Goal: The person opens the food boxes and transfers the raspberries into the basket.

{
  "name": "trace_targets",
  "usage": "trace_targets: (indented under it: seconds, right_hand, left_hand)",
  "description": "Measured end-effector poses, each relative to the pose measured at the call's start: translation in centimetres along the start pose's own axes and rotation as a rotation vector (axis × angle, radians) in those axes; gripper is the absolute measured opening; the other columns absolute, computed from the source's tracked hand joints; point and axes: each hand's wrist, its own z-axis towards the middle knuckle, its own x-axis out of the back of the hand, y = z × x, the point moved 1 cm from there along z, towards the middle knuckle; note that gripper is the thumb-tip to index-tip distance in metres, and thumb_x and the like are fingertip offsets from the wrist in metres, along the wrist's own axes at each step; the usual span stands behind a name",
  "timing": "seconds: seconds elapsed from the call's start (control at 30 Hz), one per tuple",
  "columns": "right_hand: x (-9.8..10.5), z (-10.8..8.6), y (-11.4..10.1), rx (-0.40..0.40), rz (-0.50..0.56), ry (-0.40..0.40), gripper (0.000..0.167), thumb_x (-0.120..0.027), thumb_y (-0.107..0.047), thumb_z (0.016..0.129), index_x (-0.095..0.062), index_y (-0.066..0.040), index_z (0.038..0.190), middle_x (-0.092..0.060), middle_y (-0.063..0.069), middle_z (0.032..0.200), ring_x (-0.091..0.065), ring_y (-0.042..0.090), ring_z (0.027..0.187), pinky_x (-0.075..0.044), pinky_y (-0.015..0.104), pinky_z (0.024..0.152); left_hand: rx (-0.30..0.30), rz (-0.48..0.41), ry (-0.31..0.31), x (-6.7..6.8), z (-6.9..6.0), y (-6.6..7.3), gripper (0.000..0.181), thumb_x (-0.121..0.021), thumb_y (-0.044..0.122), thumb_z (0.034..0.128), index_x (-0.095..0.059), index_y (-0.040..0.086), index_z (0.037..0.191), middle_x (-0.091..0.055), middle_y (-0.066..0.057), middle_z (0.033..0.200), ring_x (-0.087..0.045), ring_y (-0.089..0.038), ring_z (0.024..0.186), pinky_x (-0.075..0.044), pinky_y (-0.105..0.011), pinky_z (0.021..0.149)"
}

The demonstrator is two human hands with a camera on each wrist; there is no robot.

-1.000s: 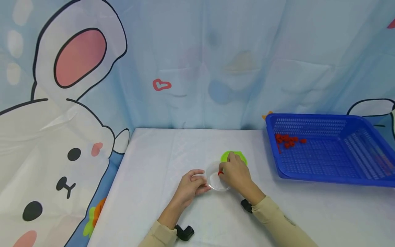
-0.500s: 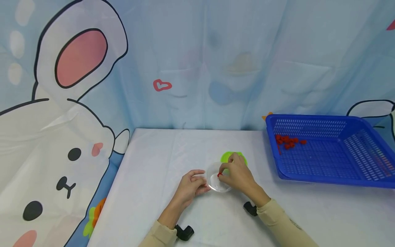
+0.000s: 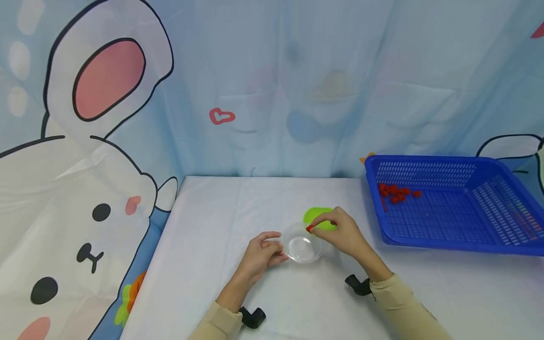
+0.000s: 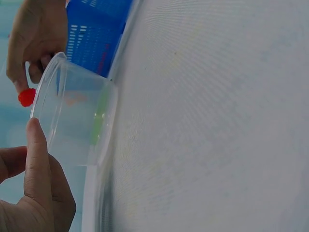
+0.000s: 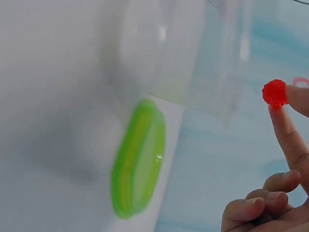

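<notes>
My right hand [image 3: 342,231] pinches a small red raspberry [image 5: 275,93] between thumb and a fingertip. It hovers by the far right rim of a clear round plastic tub [image 3: 302,248]. My left hand [image 3: 261,255] is at the tub's left side, and one fairly straight finger [image 4: 36,154] touches the rim in the left wrist view. Nothing shows inside the tub. A bright green lid [image 3: 316,215] lies on the table just behind it, partly covered by my right hand in the head view; the right wrist view shows its rounded shape.
A blue perforated basket [image 3: 450,236] stands on the right of the white table [image 3: 221,212], with several red berries [image 3: 395,192] in its left corner. Black wrist-camera mounts [image 3: 253,318] sit below both wrists. A printed blue curtain [image 3: 263,85] hangs behind the table.
My right hand, with the raspberry still pinched, has risen from inside the tub and shifted to the right, uncovering more of the tub. My left hand stays put.
</notes>
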Motion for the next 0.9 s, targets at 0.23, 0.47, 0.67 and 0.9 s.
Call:
trace_targets:
  seconds: [0.23,0.47,0.67,0.9]
  right_hand:
    - [2.8,-0.3,0.0,0.002,0.11,0.047,0.011,-0.082,-0.021,0.085,-0.079,-0.015,0.094,-0.048,0.006,0.079,-0.037,0.023,0.076,-0.027,0.032,0.062]
    - [7.0,-0.7,-0.4,-0.012,0.115,0.088,0.016,-0.077,-0.027,0.091,-0.079,-0.013,0.101,-0.049,0.009,0.086,-0.034,0.022,0.074,-0.027,0.034,0.056]
    - [12.2,-0.2,0.7,-0.065,0.071,0.131,0.029,-0.074,-0.03,0.093,-0.074,-0.007,0.11,-0.039,0.012,0.082,-0.035,0.023,0.061,-0.031,0.034,0.048]
    - [17.6,1.7,2.7,-0.183,-0.017,0.14,0.049,-0.071,-0.047,0.092,-0.071,-0.006,0.119,-0.039,0.008,0.07,-0.032,0.025,0.053,-0.03,0.039,0.046]
  left_hand:
    - [0.001,0.008,0.0,0.0,0.1,0.1,0.037,-0.062,-0.005,0.0937,-0.053,-0.008,0.13,-0.062,-0.016,0.093,-0.064,-0.018,0.079,-0.062,-0.036,0.078]
    - [0.005,0.016,-0.001,-0.1,0.1,0.2,0.041,-0.062,-0.005,0.0931,-0.051,-0.01,0.132,-0.062,-0.016,0.092,-0.064,-0.017,0.078,-0.062,-0.036,0.078]
    - [0.004,0.018,-0.003,-0.2,0.2,0.2,0.04,-0.062,-0.006,0.0929,-0.052,-0.01,0.132,-0.062,-0.015,0.091,-0.064,-0.017,0.077,-0.062,-0.036,0.077]
    - [0.007,0.023,0.001,-0.1,0.2,0.1,0.04,-0.062,-0.005,0.0933,-0.052,-0.009,0.132,-0.062,-0.013,0.089,-0.064,-0.016,0.077,-0.062,-0.036,0.078]
